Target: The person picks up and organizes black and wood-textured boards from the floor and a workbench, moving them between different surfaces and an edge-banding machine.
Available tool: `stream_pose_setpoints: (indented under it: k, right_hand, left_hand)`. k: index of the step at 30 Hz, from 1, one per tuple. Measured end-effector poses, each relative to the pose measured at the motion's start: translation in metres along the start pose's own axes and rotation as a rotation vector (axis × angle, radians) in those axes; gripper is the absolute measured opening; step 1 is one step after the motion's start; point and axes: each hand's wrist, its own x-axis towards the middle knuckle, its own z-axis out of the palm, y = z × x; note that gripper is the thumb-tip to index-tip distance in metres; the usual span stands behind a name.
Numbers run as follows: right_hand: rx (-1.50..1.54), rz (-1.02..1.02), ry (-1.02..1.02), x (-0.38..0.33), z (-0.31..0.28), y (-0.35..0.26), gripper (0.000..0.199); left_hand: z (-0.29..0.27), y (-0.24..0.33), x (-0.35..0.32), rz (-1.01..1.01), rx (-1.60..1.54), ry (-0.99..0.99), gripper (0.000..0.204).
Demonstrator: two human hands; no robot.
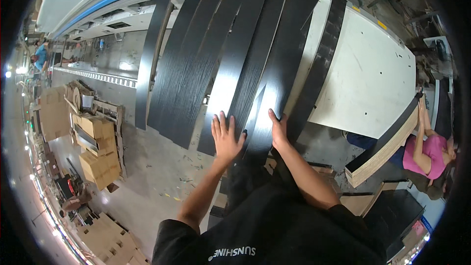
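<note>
Long black boards (191, 68) with a wood-grain face lie side by side, running away from me. My left hand (226, 140) rests palm down with spread fingers on a glossy black strip near its close end. To its right, my right hand (279, 132) is at the right edge of another black board (272, 86). Its thumb lies along the top, and the other fingers are partly hidden at the edge.
A white machine table (368, 73) stands to the right. Beyond it, a person in a pink shirt (431, 154) holds a stack of black-faced boards (380, 154). Cardboard boxes (100, 167) are stacked on the left. A narrow black strip (147, 68) lies apart at the left.
</note>
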Motion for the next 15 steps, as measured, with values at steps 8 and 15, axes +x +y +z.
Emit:
stream_pose_setpoints:
  k: [8, 15]
  right_hand:
    - [-0.029, 0.049, 0.012, 0.002, -0.001, -0.01, 0.111]
    - [-0.152, -0.154, 0.114, -0.009, 0.001, -0.011, 0.092]
  left_hand:
    - [-0.014, 0.008, 0.015, -0.279, -0.065, 0.305, 0.097]
    - [-0.023, 0.025, 0.013, -0.386, 0.018, 0.271, 0.075]
